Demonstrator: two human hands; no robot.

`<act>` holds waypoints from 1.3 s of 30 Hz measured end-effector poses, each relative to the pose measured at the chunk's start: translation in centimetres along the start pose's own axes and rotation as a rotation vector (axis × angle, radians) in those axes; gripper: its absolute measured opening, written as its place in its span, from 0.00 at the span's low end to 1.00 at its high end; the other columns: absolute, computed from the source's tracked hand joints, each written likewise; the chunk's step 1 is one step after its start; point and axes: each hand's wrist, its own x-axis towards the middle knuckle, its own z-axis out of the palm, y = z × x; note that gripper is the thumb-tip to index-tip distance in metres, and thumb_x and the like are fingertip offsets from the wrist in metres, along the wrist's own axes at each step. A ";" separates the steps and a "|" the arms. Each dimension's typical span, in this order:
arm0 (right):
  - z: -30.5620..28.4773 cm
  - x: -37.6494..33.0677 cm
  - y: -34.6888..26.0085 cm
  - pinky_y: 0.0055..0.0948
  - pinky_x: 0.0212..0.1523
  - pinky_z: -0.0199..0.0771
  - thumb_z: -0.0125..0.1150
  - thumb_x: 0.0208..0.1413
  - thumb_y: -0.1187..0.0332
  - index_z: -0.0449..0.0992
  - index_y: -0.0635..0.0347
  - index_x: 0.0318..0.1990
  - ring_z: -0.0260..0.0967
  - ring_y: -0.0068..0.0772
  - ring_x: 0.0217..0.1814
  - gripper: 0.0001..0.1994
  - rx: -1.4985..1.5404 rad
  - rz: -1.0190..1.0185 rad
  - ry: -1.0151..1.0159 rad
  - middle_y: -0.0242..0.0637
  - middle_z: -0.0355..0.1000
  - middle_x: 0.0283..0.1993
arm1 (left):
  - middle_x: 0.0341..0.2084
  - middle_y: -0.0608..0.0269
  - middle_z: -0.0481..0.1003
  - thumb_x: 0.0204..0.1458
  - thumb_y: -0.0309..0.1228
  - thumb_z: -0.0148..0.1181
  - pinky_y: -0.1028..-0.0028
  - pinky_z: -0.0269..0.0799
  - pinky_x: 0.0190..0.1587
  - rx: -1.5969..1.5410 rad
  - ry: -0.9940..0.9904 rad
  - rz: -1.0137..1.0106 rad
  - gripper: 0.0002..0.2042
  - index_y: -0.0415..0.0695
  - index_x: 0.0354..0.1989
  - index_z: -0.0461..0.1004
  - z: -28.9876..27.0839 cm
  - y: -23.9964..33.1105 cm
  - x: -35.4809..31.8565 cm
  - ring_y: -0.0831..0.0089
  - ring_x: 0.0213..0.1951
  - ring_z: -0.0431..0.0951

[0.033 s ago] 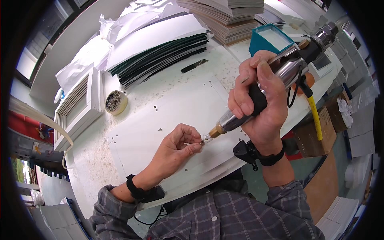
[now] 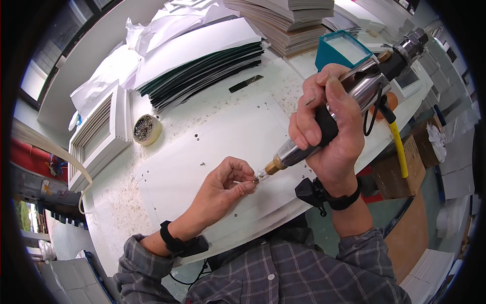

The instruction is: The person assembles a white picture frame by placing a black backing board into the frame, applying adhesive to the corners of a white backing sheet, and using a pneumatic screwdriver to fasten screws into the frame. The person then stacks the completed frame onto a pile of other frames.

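My right hand (image 2: 331, 126) is wrapped round a silver pneumatic screwdriver (image 2: 291, 152) with a black grip and a brass nose, tilted down to the left. A yellow hose (image 2: 398, 147) hangs near its rear end. In a pinch of thumb and fingertips, my left hand (image 2: 230, 180) holds a small screw (image 2: 256, 180) right at the driver's tip. Whether bit and screw touch is too small to tell. Beneath both hands lies a flat white panel (image 2: 177, 172) with several small dark screws along its edges and across its surface.
A round tub of screws (image 2: 147, 129) stands on the left, beside stacked white frames (image 2: 96, 131). Behind are a pile of dark sheets (image 2: 202, 71), a black knife (image 2: 246, 83), stacked boards (image 2: 288, 25) and a teal box (image 2: 341, 49). A cardboard box (image 2: 400, 172) sits at the right.
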 end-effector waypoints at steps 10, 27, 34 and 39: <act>-1.0 0.4 -0.5 0.20 0.18 0.63 0.48 0.74 0.59 0.65 0.55 0.48 0.57 0.14 0.17 0.10 0.047 -0.004 0.052 0.31 0.66 0.37 | 0.42 0.67 0.73 0.62 0.21 0.64 0.76 0.76 0.54 0.069 0.039 0.015 0.12 0.42 0.48 0.68 1.1 0.8 1.5 0.80 0.46 0.76; -2.4 4.6 0.4 0.20 0.21 0.66 0.65 0.64 0.66 0.78 0.61 0.37 0.64 0.13 0.19 0.08 -0.361 -0.031 -0.026 0.25 0.69 0.21 | 0.45 0.51 0.83 0.61 0.22 0.55 0.66 0.75 0.52 0.529 0.086 0.248 0.11 0.38 0.51 0.69 3.0 1.2 10.1 0.60 0.46 0.83; -3.3 4.9 1.1 0.19 0.22 0.67 0.65 0.63 0.65 0.79 0.61 0.38 0.64 0.13 0.20 0.09 -0.382 -0.004 -0.028 0.24 0.69 0.21 | 0.45 0.49 0.83 0.60 0.19 0.51 0.63 0.75 0.52 0.617 0.082 0.252 0.13 0.37 0.53 0.68 3.1 1.1 10.5 0.54 0.47 0.83; -3.4 4.9 1.4 0.19 0.22 0.67 0.65 0.63 0.64 0.79 0.60 0.38 0.65 0.13 0.20 0.09 -0.385 0.009 -0.041 0.24 0.70 0.22 | 0.46 0.50 0.82 0.61 0.19 0.51 0.66 0.75 0.51 0.615 0.071 0.236 0.13 0.37 0.55 0.68 2.9 1.2 10.4 0.59 0.47 0.82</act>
